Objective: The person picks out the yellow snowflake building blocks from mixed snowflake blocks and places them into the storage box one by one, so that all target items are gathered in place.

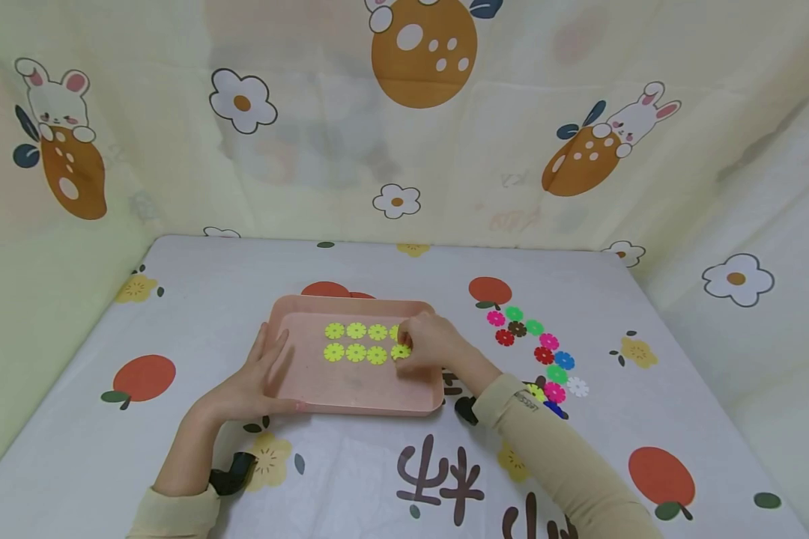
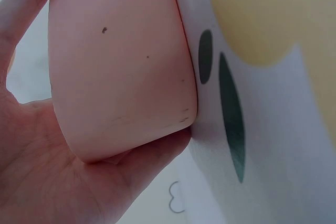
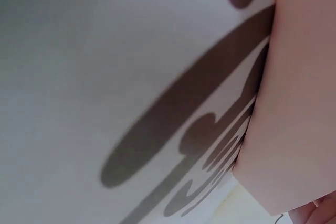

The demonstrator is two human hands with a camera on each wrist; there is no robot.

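A shallow pink tray [image 1: 357, 389] lies on the table, with two rows of yellow-green flower-shaped discs [image 1: 355, 352] inside it. My left hand [image 1: 246, 382] grips the tray's left front corner, the thumb along the front side and the fingers at the left rim. In the left wrist view that hand wraps round the tray's corner. Over the tray's right part, my right hand [image 1: 433, 340] pinches the flower-shaped disc [image 1: 400, 352] at the right end of the front row. Its fingers partly cover the last disc of the back row. The right wrist view mostly shows the tray's side [image 3: 299, 93].
Right of the tray, several loose flower-shaped discs [image 1: 556, 373] in pink, green, red, blue, white and other colours lie scattered, some beside the right forearm. A printed white cloth [image 1: 350, 464] covers the table. Printed curtains [image 1: 310, 150] stand behind and at both sides.
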